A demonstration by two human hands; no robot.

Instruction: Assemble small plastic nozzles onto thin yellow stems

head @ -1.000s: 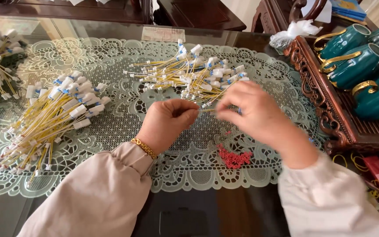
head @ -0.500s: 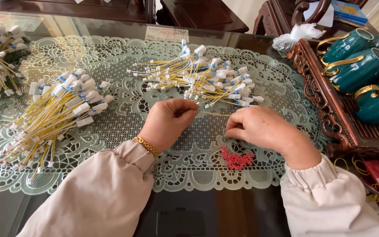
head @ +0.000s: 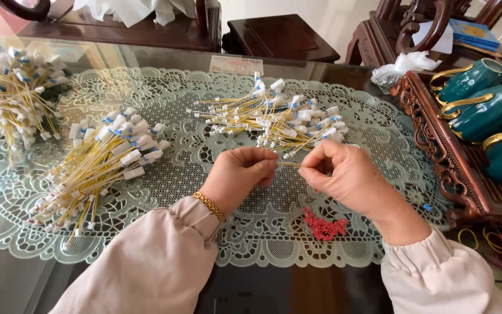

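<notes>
Far left of the fingers, two heaps of yellow cables (head: 97,163) are lying on the lace mat (head: 204,168) over the tabletop. The left hand (head: 236,177) and right hand (head: 344,174) are pinching one thin yellow cable (head: 289,164) between closed fingers (head: 268,166), its long axis running left-right. A third heap (head: 274,119) is sitting just beyond, red bits (head: 323,227) below the right wrist, teal cups (head: 483,110) far right.

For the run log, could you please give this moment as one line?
left hand: pinching yellow cable | right hand: pinching same cable | nearby: red pieces, cable pile
</notes>
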